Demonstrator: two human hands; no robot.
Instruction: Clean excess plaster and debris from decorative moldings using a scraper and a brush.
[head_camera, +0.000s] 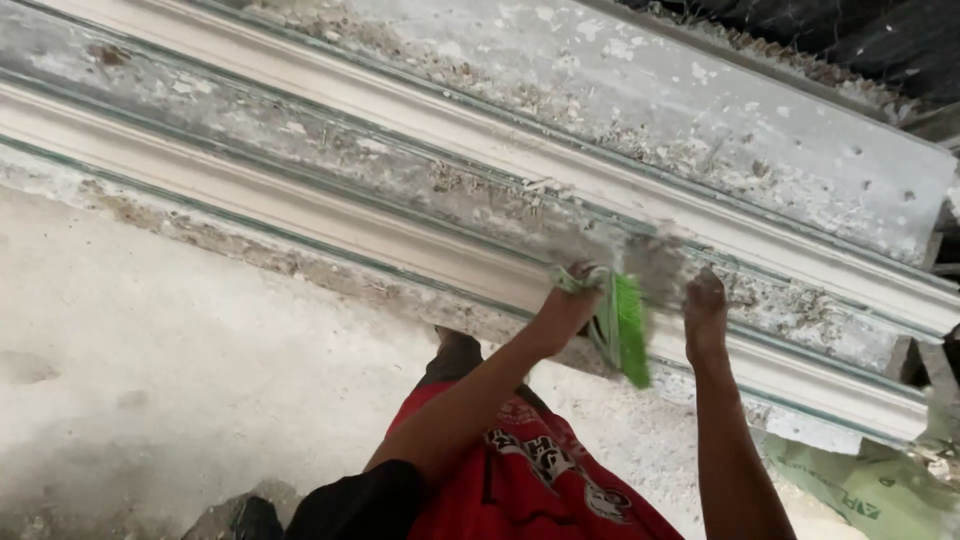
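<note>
Red printed shorts (530, 480) and a dark sleeve fill the near edge as a person leans over a pale, dusty floor (150, 350). Beyond them, the left hand (572, 300) is closed around a green-edged trowel (628, 330), its blade tilted on edge and blurred with motion against a long white moulded cornice (400, 235). Just to the right of the tool, the right hand (705, 310) rests on the same moulding, fingers curled loosely, gripping nothing that can be made out. Judging by the grey smear above the blade, the step in hand looks like scraping or spreading plaster along the profile; the stroke would call for steady pressure along the groove. Green sacking (870, 490) lies to the right below the moulding, and crusted plaster debris (780, 295) dots the channel past the right hand.
</note>
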